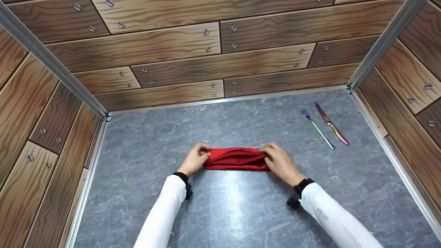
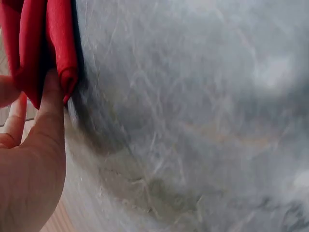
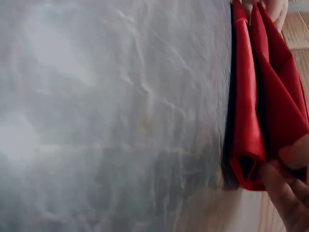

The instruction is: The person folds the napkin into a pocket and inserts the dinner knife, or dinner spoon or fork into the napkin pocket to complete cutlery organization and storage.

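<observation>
A red cloth napkin [image 1: 237, 159], folded into a long narrow strip, lies crosswise on the grey marbled surface in front of me. Its upper layers gape apart along the middle. At the left end my left hand [image 1: 196, 159] pinches the folds. My right hand [image 1: 280, 163] does the same at the right end, fingers bent over the cloth. From the left wrist, my thumb [image 2: 51, 94] shows tucked in between two red folds. In the right wrist view the near edge of the napkin [image 3: 245, 111] is rolled into a tube, its end hollow beside my fingertips.
A rainbow-tinted fork [image 1: 317, 128] and a matching knife [image 1: 331, 124] lie side by side at the back right, beyond my right hand. Wood-patterned panels [image 1: 179, 51] wall the surface at the back, left and right, with metal strips along the edges.
</observation>
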A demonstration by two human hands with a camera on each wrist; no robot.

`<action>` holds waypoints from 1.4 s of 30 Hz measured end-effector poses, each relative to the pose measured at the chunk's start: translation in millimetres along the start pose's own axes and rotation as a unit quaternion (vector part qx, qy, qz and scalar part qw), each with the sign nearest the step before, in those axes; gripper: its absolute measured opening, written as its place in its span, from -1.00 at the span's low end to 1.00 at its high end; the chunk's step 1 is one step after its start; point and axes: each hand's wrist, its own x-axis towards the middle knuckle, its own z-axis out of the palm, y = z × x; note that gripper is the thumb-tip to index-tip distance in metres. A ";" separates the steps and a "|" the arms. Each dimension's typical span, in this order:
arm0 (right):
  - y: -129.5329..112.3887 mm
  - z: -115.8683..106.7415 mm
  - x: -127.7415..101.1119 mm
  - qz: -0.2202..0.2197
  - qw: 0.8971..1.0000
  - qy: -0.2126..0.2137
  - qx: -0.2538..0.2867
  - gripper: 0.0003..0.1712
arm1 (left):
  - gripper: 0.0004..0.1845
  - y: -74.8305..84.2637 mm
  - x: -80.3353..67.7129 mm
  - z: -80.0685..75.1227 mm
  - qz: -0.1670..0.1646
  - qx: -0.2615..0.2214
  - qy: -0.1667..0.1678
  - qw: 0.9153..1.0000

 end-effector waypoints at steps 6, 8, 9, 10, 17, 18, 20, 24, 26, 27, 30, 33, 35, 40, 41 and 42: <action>-5.6 6.2 -12.3 -0.036 0.999 -0.011 -0.011 -0.65 | -0.72 -4.0 -2.0 4.4 0.038 0.027 0.022 0.999; -4.0 8.2 -16.3 -0.054 0.998 -0.017 -0.027 -0.70 | -0.70 -4.9 -2.1 5.6 0.048 0.043 0.032 0.997; -2.8 9.1 -18.0 -0.062 0.997 -0.020 -0.036 -0.72 | -0.69 -4.8 -2.2 5.8 0.051 0.048 0.035 0.997; -1.6 9.6 -19.8 -0.069 0.996 -0.022 -0.045 -0.72 | -0.68 -4.8 -2.2 6.0 0.052 0.052 0.039 0.996; 3.0 10.2 -25.0 -0.096 0.991 -0.044 -0.079 -0.73 | -0.67 -2.5 -3.1 4.9 0.067 0.097 0.039 0.992; 2.9 9.9 -24.7 -0.096 0.991 -0.047 -0.077 -0.73 | -0.68 -1.9 -3.4 4.9 0.077 0.115 0.043 0.989; 2.8 9.5 -24.0 -0.091 0.992 -0.052 -0.072 -0.72 | -0.69 -0.1 -3.5 5.5 0.092 0.165 0.056 0.980; 3.9 8.6 -23.0 -0.072 0.994 -0.053 -0.056 -0.72 | -0.57 8.0 -4.4 13.3 0.159 0.326 0.050 0.930; 5.1 8.3 -22.2 -0.065 0.996 -0.048 -0.047 -0.72 | -0.48 11.5 -7.3 22.0 0.205 0.412 0.021 0.888; 5.8 7.9 -21.6 -0.061 0.996 -0.046 -0.043 -0.72 | -0.46 12.6 -9.8 26.9 0.227 0.445 0.002 0.866; 7.4 8.0 -17.7 -0.053 0.998 -0.037 -0.023 -0.73 | -0.41 11.5 -19.0 41.2 0.259 0.500 -0.052 0.825; 9.5 8.4 -12.8 -0.034 0.999 -0.035 0.004 -0.74 | -0.41 7.9 -27.7 51.0 0.259 0.518 -0.069 0.812; 10.9 8.3 -9.8 -0.013 0.999 -0.035 0.025 -0.74 | -0.45 5.8 -31.1 55.2 0.263 0.526 -0.064 0.806; 14.2 7.5 -5.9 0.027 0.996 -0.029 0.075 -0.71 | -0.48 4.0 -34.5 59.0 0.268 0.534 -0.047 0.800; 14.8 7.8 -5.6 0.030 0.996 -0.027 0.083 -0.70 | -0.48 4.0 -35.0 59.0 0.266 0.532 -0.047 0.802; 15.5 8.1 -5.3 0.033 0.995 -0.026 0.089 -0.70 | -0.47 3.6 -35.3 59.0 0.265 0.528 -0.048 0.805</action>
